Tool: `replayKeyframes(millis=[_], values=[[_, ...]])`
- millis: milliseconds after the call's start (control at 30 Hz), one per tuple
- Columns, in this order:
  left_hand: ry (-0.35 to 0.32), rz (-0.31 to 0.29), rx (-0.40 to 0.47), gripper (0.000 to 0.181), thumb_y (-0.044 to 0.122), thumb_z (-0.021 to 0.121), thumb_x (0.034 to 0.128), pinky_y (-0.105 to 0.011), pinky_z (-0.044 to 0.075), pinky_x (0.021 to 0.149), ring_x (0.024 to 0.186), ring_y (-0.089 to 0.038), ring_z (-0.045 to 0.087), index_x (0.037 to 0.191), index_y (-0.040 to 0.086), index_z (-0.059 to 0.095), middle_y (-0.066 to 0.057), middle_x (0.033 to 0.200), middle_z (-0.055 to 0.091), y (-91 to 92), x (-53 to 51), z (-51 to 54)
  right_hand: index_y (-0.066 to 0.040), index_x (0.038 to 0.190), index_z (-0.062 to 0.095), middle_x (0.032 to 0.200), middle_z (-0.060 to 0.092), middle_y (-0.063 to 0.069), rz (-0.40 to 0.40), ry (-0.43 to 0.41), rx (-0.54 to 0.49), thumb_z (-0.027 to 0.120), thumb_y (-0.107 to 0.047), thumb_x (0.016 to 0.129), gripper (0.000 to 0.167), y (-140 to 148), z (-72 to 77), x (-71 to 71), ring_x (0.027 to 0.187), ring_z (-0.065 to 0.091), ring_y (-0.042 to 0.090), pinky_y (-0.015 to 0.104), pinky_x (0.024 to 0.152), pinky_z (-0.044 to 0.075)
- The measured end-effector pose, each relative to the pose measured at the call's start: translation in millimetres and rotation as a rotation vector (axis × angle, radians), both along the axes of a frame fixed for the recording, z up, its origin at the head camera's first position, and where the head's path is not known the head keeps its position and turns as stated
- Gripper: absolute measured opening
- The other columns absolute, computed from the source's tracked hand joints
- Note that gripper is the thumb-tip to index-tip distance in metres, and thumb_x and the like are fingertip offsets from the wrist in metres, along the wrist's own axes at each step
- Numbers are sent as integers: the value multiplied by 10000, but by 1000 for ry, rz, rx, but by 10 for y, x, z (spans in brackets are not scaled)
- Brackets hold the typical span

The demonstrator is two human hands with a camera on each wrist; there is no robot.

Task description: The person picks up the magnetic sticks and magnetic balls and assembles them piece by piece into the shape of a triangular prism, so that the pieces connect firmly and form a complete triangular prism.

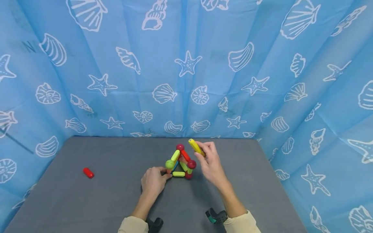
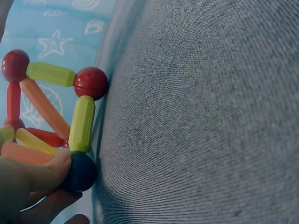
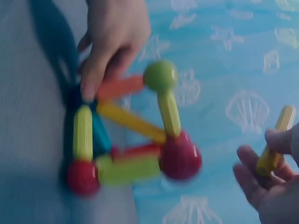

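A frame of colored rods joined by balls stands on the grey table, with a green ball (image 1: 170,164) at its upper left and a dark red ball (image 1: 191,164) at its upper right. My left hand (image 1: 152,181) holds its lower left corner, thumb and fingers gripping a dark blue ball (image 2: 83,172). From that ball a lime rod (image 2: 82,123) runs to a red ball (image 2: 91,83). My right hand (image 1: 212,163) pinches a yellow rod (image 1: 196,146), raised just right of the frame and apart from it. In the right wrist view the frame looks blurred.
A loose red rod (image 1: 88,172) lies on the grey table (image 1: 116,200), well left of the frame. Behind and at the sides hangs a blue curtain (image 1: 204,81) printed with shells and starfish. Dark straps (image 1: 216,216) are on both wrists.
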State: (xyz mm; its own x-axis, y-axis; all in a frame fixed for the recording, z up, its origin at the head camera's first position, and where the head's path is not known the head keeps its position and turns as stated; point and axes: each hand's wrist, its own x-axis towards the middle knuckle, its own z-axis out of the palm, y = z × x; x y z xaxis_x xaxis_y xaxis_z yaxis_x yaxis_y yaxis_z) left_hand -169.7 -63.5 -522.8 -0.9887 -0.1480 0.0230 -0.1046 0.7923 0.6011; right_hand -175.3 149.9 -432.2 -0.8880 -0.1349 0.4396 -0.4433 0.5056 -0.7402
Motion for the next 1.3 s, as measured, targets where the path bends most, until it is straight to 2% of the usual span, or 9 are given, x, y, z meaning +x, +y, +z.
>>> replayKeyframes(millis=[100,233,367,567,733,933,1033,1133,1300], values=[[-3,3,1,214,380,865,801,-349,478,585,716,-166,658,946,229,821,12,879,773,0,-8,-8,-115,1257,679,1097,590,47,43,19,29,747,-131,930,334,-182,-35,-36,1024,617,205,307,819,577],[-3,5,4,213,377,868,797,-375,503,609,752,-185,684,947,233,823,17,893,778,-7,-16,-16,-149,1151,722,1136,625,25,40,28,158,807,-233,885,292,-301,-223,-78,1059,548,192,271,756,516],[8,4,11,210,370,870,794,-396,521,635,786,-198,706,942,229,823,21,905,785,-23,-23,-15,-174,1061,766,1370,544,96,-7,22,292,847,-292,833,269,-329,-442,-78,1244,456,282,405,927,530],[28,11,4,210,369,871,793,-365,496,597,741,-184,692,932,220,821,14,890,784,-27,-24,-12,-218,981,785,1563,411,133,-114,139,474,898,-300,775,249,-358,-669,-56,1298,417,385,486,984,523],[30,2,5,192,370,870,795,-363,487,590,732,-183,685,912,228,817,17,872,777,-22,-28,-18,-205,960,799,1589,398,122,-170,231,585,931,-308,735,281,-384,-720,-45,1259,446,383,509,1002,491],[44,1,1,196,365,872,792,-391,509,608,746,-200,697,909,218,816,9,878,777,-28,-14,-22,-227,952,801,1605,383,113,-171,249,698,918,-374,747,278,-410,-705,-28,1271,453,366,531,984,492],[42,0,-2,205,367,871,793,-404,520,622,750,-203,697,917,213,816,9,875,776,-22,-4,-19,-220,1054,755,1588,382,128,-131,228,639,914,-367,753,371,-382,-715,-27,1237,473,357,515,981,501],[28,-3,2,211,372,865,801,-419,532,649,770,-203,700,931,213,815,12,885,777,-9,2,-27,-165,1246,636,1554,372,155,-82,165,453,926,-324,742,602,-303,-765,-30,1232,507,351,499,1007,527],[32,3,6,220,356,873,795,-410,522,633,744,-199,678,941,203,814,0,890,774,-4,12,-26,-114,1481,393,1521,345,130,-44,-96,70,911,-308,767,903,-173,-956,-78,1233,527,306,397,990,548]])
